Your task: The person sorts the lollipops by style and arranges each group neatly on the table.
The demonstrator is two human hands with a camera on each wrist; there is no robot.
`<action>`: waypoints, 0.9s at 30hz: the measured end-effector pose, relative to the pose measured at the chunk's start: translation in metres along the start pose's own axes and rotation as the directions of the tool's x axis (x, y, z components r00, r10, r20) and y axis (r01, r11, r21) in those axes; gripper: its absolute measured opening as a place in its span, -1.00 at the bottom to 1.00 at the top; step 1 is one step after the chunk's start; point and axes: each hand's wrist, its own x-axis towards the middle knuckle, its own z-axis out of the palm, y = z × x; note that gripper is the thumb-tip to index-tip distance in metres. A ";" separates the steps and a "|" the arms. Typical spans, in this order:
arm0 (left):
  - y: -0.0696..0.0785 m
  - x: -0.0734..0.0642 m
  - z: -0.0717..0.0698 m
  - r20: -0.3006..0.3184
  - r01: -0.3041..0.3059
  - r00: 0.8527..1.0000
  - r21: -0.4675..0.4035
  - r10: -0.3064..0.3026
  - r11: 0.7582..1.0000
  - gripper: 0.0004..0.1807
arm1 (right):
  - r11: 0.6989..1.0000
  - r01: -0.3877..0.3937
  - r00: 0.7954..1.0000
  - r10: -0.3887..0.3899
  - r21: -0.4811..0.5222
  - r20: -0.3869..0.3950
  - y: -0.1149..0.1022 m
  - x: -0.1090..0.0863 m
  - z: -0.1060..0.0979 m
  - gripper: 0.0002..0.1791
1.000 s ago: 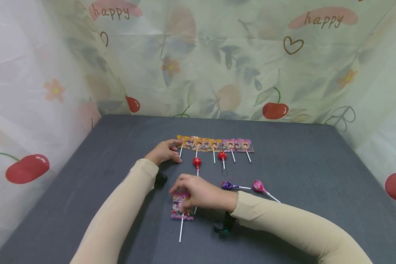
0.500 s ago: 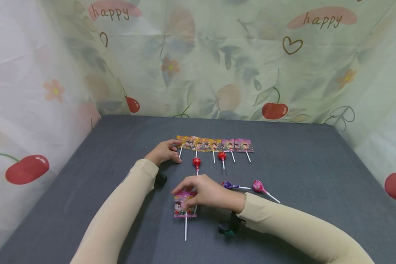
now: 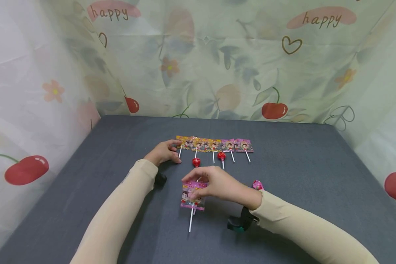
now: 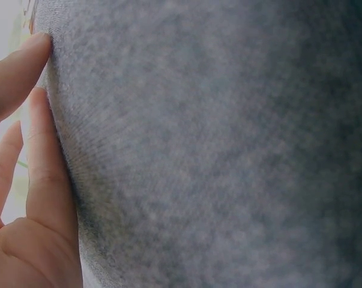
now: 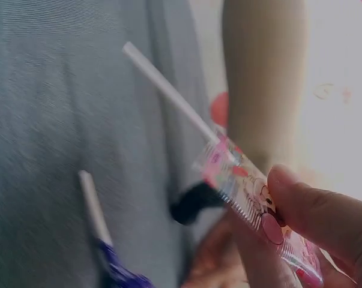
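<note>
And across it comes: the right hand (image 3: 217, 185) has slid right and a touch farther over the desk (image 3: 135, 135), its fingers pinching the pink packet (image 3: 186, 196) with the white stick hanging nearside. That packet is now near side of the left red lollipop (image 3: 196, 162), still short of the packet row (image 3: 213, 145) at the far side, so it looks carried rather than placed. The shift puts the purple lollipop (image 5: 117, 264) behind the forearm overhead; the right wrist view catches it. Over on the left, no movement: the left hand (image 3: 162, 152) stays at the row's left end, fingers extended and relaxed, gripping nothing.
</note>
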 end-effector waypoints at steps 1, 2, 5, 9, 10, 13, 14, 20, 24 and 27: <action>0.000 0.000 0.000 0.002 -0.004 1.000 0.000 0.004 1.000 -0.13 | 0.999 -0.022 1.000 0.022 0.028 -0.013 -0.002 -0.002 -0.004 -0.58; 0.000 0.000 0.000 0.005 -0.004 1.000 -0.002 0.004 1.000 -0.13 | 0.998 -0.040 0.999 0.041 0.048 -0.026 -0.004 -0.003 -0.008 -0.58; 0.000 0.000 0.000 0.007 0.002 1.000 -0.007 -0.002 1.000 -0.13 | 0.991 -0.058 0.996 0.066 0.119 -0.062 -0.007 -0.008 -0.021 -0.55; 0.001 0.001 0.000 0.007 0.032 0.999 -0.014 -0.032 0.999 -0.13 | 0.991 -0.045 0.988 0.063 0.126 -0.141 -0.010 -0.013 -0.041 -0.50; 0.001 0.001 -0.001 0.008 0.035 0.999 -0.016 -0.035 0.999 -0.13 | 0.992 -0.044 0.984 0.064 0.121 -0.165 -0.010 -0.014 -0.047 -0.49; 0.001 0.001 -0.001 0.008 0.042 0.999 -0.015 -0.042 0.999 -0.13 | 0.989 -0.048 0.970 0.080 0.140 -0.228 -0.008 -0.018 -0.063 -0.49; 0.001 0.000 0.000 0.008 0.041 0.999 -0.013 -0.041 0.999 -0.13 | 0.988 -0.053 0.965 0.088 0.145 -0.247 -0.007 -0.019 -0.068 -0.50; 0.002 -0.003 -0.001 0.006 0.034 0.999 -0.001 -0.034 0.999 -0.13 | 0.984 -0.051 0.931 0.109 0.171 -0.349 0.001 -0.027 -0.100 -0.48; 0.003 -0.003 -0.001 0.007 0.030 1.000 -0.014 -0.030 0.999 -0.13 | 0.985 -0.058 0.899 0.123 0.164 -0.420 0.006 -0.038 -0.121 -0.44; 0.003 -0.002 0.000 0.007 0.026 1.000 -0.024 -0.026 0.999 -0.13 | 0.987 -0.062 0.868 0.126 0.147 -0.481 0.015 -0.042 -0.134 -0.43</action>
